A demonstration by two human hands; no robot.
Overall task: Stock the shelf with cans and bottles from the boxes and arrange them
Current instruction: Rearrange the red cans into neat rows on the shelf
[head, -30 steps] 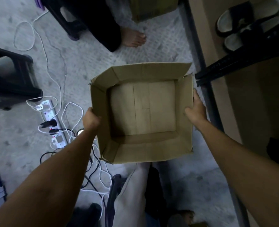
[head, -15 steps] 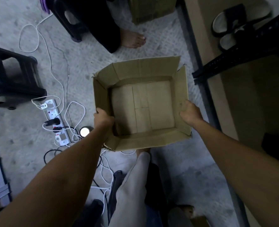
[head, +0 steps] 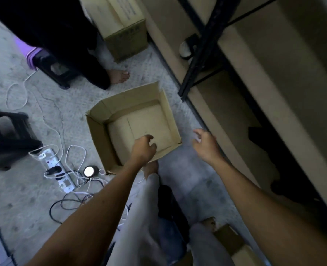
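Grey speckled concrete floor underfoot. Left hand (head: 143,148) hovering over near edge of one open cardboard box (head: 99,135), fingers loosely curled, holding nothing. Right hand (head: 205,144) just beside box, fingers spread, free. Box bare inside. One taped carton (head: 124,25) beyond; black shelf frame (head: 203,50) right; one power strip (head: 57,169), two black stools (head: 9,137) left.

We see the open cardboard box (head: 134,125) on the floor (head: 43,217) with nothing inside it, so its top is free to reach into. To its left a power strip (head: 56,167) and tangled cables (head: 76,189) clutter the floor, with a black stool (head: 7,135) beyond. To its right the black shelf frame (head: 201,48) stands close, and another person's bare foot (head: 119,75) lies just behind the box.
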